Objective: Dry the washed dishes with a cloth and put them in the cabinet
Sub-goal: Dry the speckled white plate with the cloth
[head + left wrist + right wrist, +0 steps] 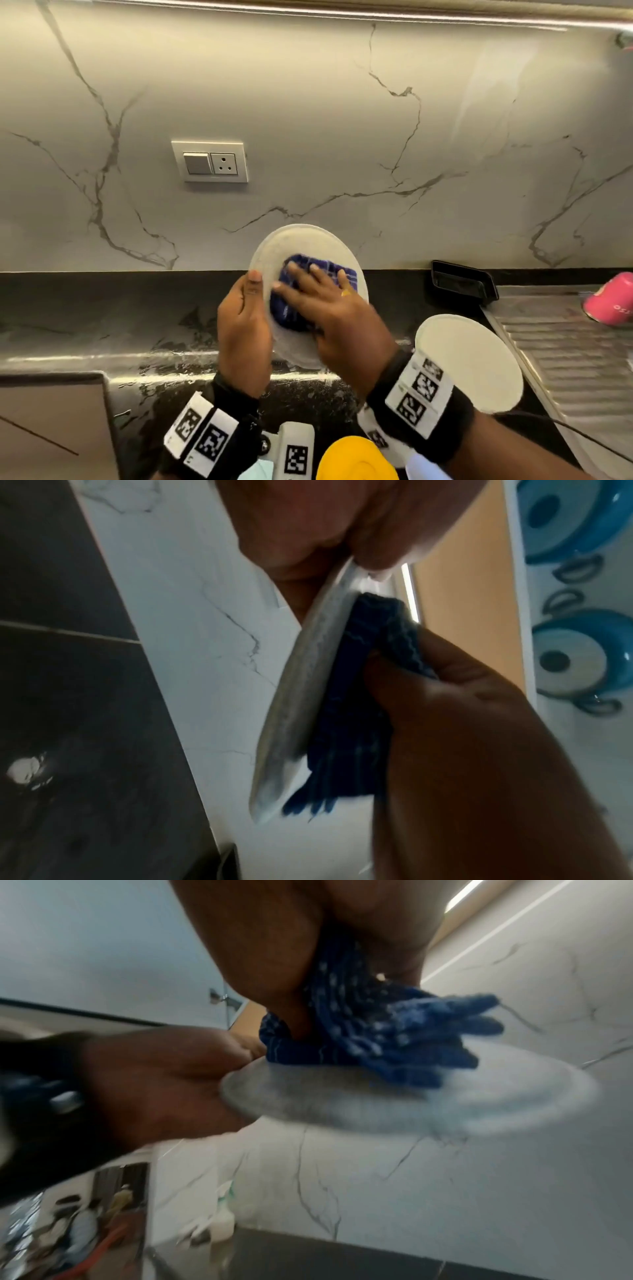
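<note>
A round white plate (308, 243) is held up tilted above the black counter. My left hand (253, 294) grips its left rim, thumb on the front face and fingers behind it. A folded blue cloth (286, 313) lies against the plate's face. My right hand (318, 294) presses it there, fingers spread flat over it. In the right wrist view the cloth (394, 1037) bunches up round my thumb above the plate (377, 1104). The left wrist view shows the plate (301, 696) edge-on with the cloth (346, 737) on its right side.
A second white plate (469, 363) lies on the counter (102, 318) at the right, beside a ribbed steel drainboard (565, 346) with a pink cup (613, 298) on its side. A black tray (462, 279) sits against the marble wall. A wall socket (210, 161) is upper left.
</note>
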A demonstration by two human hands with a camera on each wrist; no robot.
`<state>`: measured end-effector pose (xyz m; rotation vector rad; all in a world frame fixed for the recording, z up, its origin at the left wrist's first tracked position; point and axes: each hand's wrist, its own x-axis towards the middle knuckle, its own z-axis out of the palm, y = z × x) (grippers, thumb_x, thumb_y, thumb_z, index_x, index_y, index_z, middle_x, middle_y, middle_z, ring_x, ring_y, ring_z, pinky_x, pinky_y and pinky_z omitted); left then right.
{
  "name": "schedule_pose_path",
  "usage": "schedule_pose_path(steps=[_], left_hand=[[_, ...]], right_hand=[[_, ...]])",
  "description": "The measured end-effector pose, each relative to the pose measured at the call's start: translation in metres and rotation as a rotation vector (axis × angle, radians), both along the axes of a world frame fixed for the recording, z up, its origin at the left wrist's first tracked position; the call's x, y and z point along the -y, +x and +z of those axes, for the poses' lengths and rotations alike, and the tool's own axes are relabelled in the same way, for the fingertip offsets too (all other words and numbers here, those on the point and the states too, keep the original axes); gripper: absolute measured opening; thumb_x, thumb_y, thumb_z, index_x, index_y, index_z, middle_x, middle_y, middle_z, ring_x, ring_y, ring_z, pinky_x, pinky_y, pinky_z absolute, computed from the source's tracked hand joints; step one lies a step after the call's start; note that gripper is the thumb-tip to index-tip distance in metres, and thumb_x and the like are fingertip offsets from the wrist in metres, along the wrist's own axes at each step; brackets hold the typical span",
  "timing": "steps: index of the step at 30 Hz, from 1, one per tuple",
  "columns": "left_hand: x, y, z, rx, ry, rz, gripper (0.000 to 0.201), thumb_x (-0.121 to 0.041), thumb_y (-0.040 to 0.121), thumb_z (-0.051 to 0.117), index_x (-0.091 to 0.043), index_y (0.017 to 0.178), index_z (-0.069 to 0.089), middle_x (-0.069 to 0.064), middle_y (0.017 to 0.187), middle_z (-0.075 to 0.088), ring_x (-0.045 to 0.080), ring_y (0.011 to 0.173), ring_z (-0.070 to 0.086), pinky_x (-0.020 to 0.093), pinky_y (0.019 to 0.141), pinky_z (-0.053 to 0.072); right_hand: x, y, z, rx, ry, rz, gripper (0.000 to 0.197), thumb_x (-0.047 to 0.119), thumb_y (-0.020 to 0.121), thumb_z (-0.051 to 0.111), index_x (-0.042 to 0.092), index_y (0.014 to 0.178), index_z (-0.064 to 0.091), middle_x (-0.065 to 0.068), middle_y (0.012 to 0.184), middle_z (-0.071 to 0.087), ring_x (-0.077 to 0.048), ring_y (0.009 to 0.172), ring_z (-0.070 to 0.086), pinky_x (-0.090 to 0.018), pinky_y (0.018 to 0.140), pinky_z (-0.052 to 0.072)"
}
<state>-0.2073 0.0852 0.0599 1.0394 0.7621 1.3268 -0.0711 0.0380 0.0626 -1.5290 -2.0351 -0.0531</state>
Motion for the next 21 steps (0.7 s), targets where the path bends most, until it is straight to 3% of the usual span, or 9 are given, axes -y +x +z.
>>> schedule_pose_path(steps=[3,5,7,9,11,13,17,19,21], left_hand=[[-0.003,-0.008,-0.007,0.054,-0.051,0.058,0.041,-0.037,0.104,0.041,-0.008,0.122,0.064,0.012,0.113,0.075,0.033,0.107,0.071,0.048,0.090,0.058],[-0.002,-0.010,-0.016,-0.007,-0.026,0.060,0.039,-0.042,0.096,0.043,-0.015,0.115,0.066,0.003,0.107,0.077,0.026,0.105,0.072,0.038,0.083,0.062],[0.004,-0.007,-0.024,-0.072,-0.005,-0.008,0.038,-0.043,0.095,0.043,-0.018,0.111,0.066,0.000,0.104,0.077,0.022,0.103,0.071,0.031,0.082,0.061],[0.007,-0.001,-0.024,-0.109,0.004,-0.076,0.040,-0.041,0.099,0.040,-0.015,0.114,0.066,0.004,0.107,0.075,0.026,0.105,0.070,0.034,0.085,0.060],[0.006,0.003,-0.021,-0.088,-0.029,-0.125,0.043,-0.039,0.103,0.037,-0.014,0.125,0.063,0.008,0.117,0.073,0.028,0.111,0.069,0.040,0.092,0.058],[0.003,0.003,-0.014,0.027,-0.102,-0.132,0.049,-0.039,0.105,0.034,-0.008,0.132,0.060,0.014,0.124,0.071,0.030,0.116,0.068,0.043,0.096,0.057],[-0.003,-0.007,-0.014,0.136,-0.164,-0.059,0.050,-0.037,0.106,0.036,0.001,0.123,0.063,0.022,0.117,0.072,0.037,0.109,0.070,0.047,0.089,0.060],[-0.003,-0.009,-0.019,0.100,-0.153,-0.045,0.046,-0.034,0.107,0.036,-0.001,0.124,0.063,0.021,0.116,0.072,0.039,0.110,0.069,0.051,0.092,0.058],[-0.002,-0.008,-0.022,0.029,-0.120,-0.080,0.046,-0.035,0.107,0.035,-0.004,0.128,0.062,0.018,0.118,0.072,0.037,0.112,0.069,0.053,0.095,0.056]], right_hand=[[0.014,0.015,-0.026,0.177,-0.016,0.030,0.070,0.020,0.086,0.054,0.041,0.150,0.034,0.007,0.158,0.035,-0.027,0.146,0.033,-0.070,0.108,0.031],[0.009,0.034,-0.032,0.045,-0.045,-0.026,0.079,0.011,0.080,0.061,0.042,0.149,0.038,0.010,0.156,0.037,-0.024,0.141,0.042,-0.060,0.102,0.046],[-0.006,0.047,-0.026,-0.140,-0.099,-0.128,0.080,0.004,0.080,0.062,0.041,0.148,0.039,0.017,0.153,0.035,-0.022,0.136,0.048,-0.048,0.101,0.051],[-0.019,0.045,-0.012,-0.200,-0.116,-0.150,0.075,0.004,0.085,0.061,0.038,0.147,0.039,0.017,0.152,0.035,-0.022,0.136,0.048,-0.044,0.109,0.045],[-0.024,0.030,0.000,-0.195,-0.098,-0.054,0.065,0.006,0.088,0.052,0.033,0.146,0.046,0.009,0.154,0.041,-0.021,0.140,0.044,-0.047,0.114,0.039],[-0.020,0.011,0.002,-0.116,-0.119,0.078,0.062,0.009,0.088,0.044,0.029,0.146,0.048,0.004,0.155,0.041,-0.020,0.145,0.036,-0.051,0.117,0.032],[0.003,0.014,-0.015,0.129,-0.063,0.214,0.053,0.029,0.096,0.043,0.034,0.149,0.041,0.005,0.158,0.035,-0.021,0.149,0.027,-0.056,0.118,0.025],[0.005,0.033,-0.025,0.134,-0.039,0.191,0.062,0.016,0.090,0.059,0.035,0.147,0.044,0.004,0.157,0.037,-0.022,0.148,0.029,-0.058,0.115,0.031],[-0.005,0.049,-0.024,-0.009,-0.071,0.083,0.074,0.002,0.081,0.061,0.035,0.146,0.047,0.004,0.155,0.040,-0.021,0.146,0.032,-0.057,0.111,0.038]])
